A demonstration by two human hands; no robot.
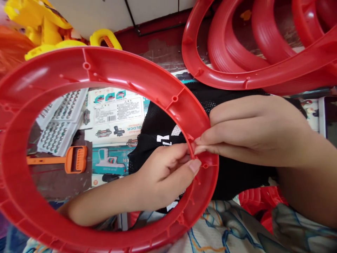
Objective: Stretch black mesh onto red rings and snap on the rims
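Observation:
A large red plastic ring (105, 70) fills the left and middle of the view, held up close to the camera. My left hand (163, 175) reaches through the ring's opening and pinches its inner edge on the right side. My right hand (252, 130) comes in from the right, its fingers pressed together on the same spot of the rim. Both hands grip the ring around a small tab. Behind the hands lies a black mesh garment (237, 175) with white lettering.
A stack of more red rings (258, 49) leans at the upper right. Yellow plastic parts (47, 31) sit at the upper left. Through the ring I see toy-gun boxes (116, 112), trays of small round pellets (58, 126) and an orange tool (73, 160). Patterned cloth (231, 228) lies below.

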